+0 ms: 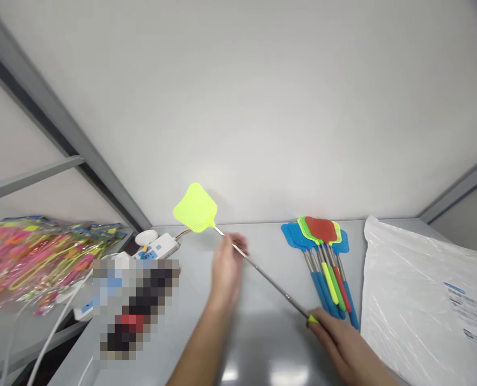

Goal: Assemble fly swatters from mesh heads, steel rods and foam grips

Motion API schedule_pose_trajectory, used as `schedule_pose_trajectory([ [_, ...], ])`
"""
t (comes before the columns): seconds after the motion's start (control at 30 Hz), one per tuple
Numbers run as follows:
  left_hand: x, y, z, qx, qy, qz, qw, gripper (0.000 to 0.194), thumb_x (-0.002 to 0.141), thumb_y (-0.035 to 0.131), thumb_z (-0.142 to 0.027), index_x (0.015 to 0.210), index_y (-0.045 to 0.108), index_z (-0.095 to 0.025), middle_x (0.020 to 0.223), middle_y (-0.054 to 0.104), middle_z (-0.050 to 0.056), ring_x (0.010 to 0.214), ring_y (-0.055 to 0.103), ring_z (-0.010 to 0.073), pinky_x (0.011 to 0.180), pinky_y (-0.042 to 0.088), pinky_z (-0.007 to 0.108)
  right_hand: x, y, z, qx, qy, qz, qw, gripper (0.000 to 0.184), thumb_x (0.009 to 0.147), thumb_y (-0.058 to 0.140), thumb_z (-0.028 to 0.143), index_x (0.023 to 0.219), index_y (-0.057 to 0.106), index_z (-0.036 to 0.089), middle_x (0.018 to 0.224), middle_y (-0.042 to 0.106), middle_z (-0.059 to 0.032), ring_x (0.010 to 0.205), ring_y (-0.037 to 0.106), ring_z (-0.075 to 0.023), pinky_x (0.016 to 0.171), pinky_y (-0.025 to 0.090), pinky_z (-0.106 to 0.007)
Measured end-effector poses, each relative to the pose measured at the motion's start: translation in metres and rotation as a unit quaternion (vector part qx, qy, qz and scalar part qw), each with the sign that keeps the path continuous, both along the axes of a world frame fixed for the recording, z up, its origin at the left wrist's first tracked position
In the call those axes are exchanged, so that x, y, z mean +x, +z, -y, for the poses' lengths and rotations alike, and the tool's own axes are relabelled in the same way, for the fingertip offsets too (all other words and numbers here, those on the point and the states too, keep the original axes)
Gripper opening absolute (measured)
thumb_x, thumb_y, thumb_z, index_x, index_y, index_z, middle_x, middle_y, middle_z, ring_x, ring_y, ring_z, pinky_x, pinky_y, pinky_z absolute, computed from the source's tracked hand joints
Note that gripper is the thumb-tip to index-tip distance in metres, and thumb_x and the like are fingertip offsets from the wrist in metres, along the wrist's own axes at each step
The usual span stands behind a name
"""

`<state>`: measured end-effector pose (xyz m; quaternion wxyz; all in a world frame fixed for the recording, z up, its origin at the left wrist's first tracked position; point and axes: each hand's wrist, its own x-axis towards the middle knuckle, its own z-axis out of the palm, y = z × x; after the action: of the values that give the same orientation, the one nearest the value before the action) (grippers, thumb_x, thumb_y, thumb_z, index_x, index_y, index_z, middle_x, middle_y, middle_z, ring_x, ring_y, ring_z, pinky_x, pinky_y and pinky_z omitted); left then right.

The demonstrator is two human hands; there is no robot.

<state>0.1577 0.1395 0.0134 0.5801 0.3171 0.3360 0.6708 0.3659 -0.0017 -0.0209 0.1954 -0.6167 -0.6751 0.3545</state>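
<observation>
- Clear-wrapped heap of pink, orange and yellow plastic pieces (37, 262) lies at 9 o'clock on a grey side shelf (17, 343), too crumpled to tell each piece apart.
- White power strip with blue sockets (157, 246) sits at 8 o'clock on the pale grey table (262, 252), just beside a white rounded object (146, 237); a blurred patch hides what lies below.
- Left hand (227, 271), at 6 o'clock, is motion-blurred, its fingers spread apart beside the shaft; whether they grip it, I cannot tell.
- Neon-yellow mesh fly swatter with a slim steel shaft (194, 208) is held in the air above the table, its head pointing toward 10 o'clock.
- Right hand (345, 346), at 4 o'clock, is clamped on the swatter's yellow handle end.
- Fan of blue, green and red fly swatters with steel shafts (321, 230) lies at 3 o'clock, near the right hand but untouched; only one swatter is up off the table.
- White plastic bag with a printed label (419, 305) lies flat at 3 o'clock, apart from both hands.
</observation>
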Motion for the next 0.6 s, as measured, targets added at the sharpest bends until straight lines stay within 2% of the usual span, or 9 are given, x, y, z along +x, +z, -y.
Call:
schedule_pose_trajectory([
  [0.07,0.022,-0.009,0.019,0.001,-0.063,-0.019,0.998,0.039,0.087,0.06,-0.049,0.073,0.062,-0.014,0.071,0.06,0.005,0.065,0.054,0.0141,0.063,0.044,0.026,0.0,0.007,-0.005,0.019,-0.018,0.012,1.0,0.033,0.099,0.029,0.048,0.097,0.054,0.026,0.082,0.067,-0.0032,0.08,0.066,-0.0213,0.069,0.046,-0.027],
  [0.13,0.028,-0.006,0.028,0.013,-0.089,-0.023,0.996,0.04,0.09,0.057,-0.048,0.068,0.06,-0.014,0.067,0.058,0.004,0.066,0.054,0.015,0.065,0.044,0.028,-0.003,0.011,-0.007,0.041,-0.032,0.016,0.999,0.034,0.098,0.029,0.049,0.1,0.055,0.027,0.077,0.067,-0.0021,0.082,0.067,-0.0221,0.066,0.047,-0.026],
  [0.23,0.007,0.017,0.024,0.053,-0.044,-0.005,0.998,0.038,0.093,0.053,-0.045,0.068,0.055,-0.017,0.068,0.052,0.0,0.069,0.051,0.0132,0.07,0.042,0.026,-0.002,0.012,-0.002,0.078,-0.028,0.021,0.996,0.035,0.098,0.032,0.05,0.099,0.059,0.028,0.075,0.068,-0.0017,0.084,0.069,-0.0217,0.062,0.049,-0.024],
  [0.33,-0.021,0.047,0.015,0.093,0.003,0.015,0.996,0.035,0.095,0.052,-0.042,0.07,0.053,-0.018,0.068,0.047,-0.001,0.067,0.048,0.0128,0.068,0.043,0.026,0.005,0.013,0.009,0.109,-0.021,0.023,0.994,0.031,0.097,0.038,0.048,0.106,0.061,0.028,0.091,0.073,-0.002,0.085,0.07,-0.0198,0.065,0.051,-0.022],
  [0.4,-0.026,0.058,0.013,0.098,0.014,0.033,0.995,0.033,0.095,0.052,-0.04,0.07,0.053,-0.018,0.067,0.045,-0.001,0.065,0.046,0.0127,0.066,0.043,0.027,0.009,0.016,0.013,0.115,-0.025,0.026,0.993,0.031,0.096,0.04,0.047,0.108,0.061,0.028,0.098,0.074,-0.0023,0.087,0.07,-0.0193,0.067,0.051,-0.021],
  [0.47,-0.018,0.058,0.019,0.097,0.039,0.046,0.993,0.033,0.096,0.05,-0.041,0.074,0.056,-0.018,0.071,0.049,0.0,0.066,0.048,0.0132,0.066,0.043,0.027,0.01,0.021,0.013,0.106,-0.024,0.025,0.994,0.031,0.097,0.039,0.048,0.104,0.062,0.028,0.095,0.073,-0.0023,0.085,0.07,-0.019,0.065,0.051,-0.021],
  [0.53,0.0,0.047,0.03,0.091,0.043,0.038,0.994,0.035,0.098,0.044,-0.043,0.081,0.06,-0.017,0.078,0.056,0.003,0.072,0.051,0.0143,0.069,0.044,0.028,0.007,0.025,0.007,0.095,-0.016,0.02,0.995,0.032,0.098,0.036,0.048,0.097,0.061,0.027,0.088,0.072,-0.002,0.081,0.069,-0.0185,0.063,0.051,-0.021],
  [0.6,0.017,0.033,0.042,0.073,-0.031,0.01,0.997,0.038,0.099,0.04,-0.044,0.083,0.061,-0.017,0.081,0.061,0.006,0.074,0.053,0.0152,0.073,0.044,0.029,0.002,0.029,0.0,0.092,-0.007,0.018,0.996,0.034,0.098,0.034,0.047,0.091,0.059,0.026,0.082,0.07,-0.0018,0.078,0.068,-0.0184,0.062,0.05,-0.022],
])
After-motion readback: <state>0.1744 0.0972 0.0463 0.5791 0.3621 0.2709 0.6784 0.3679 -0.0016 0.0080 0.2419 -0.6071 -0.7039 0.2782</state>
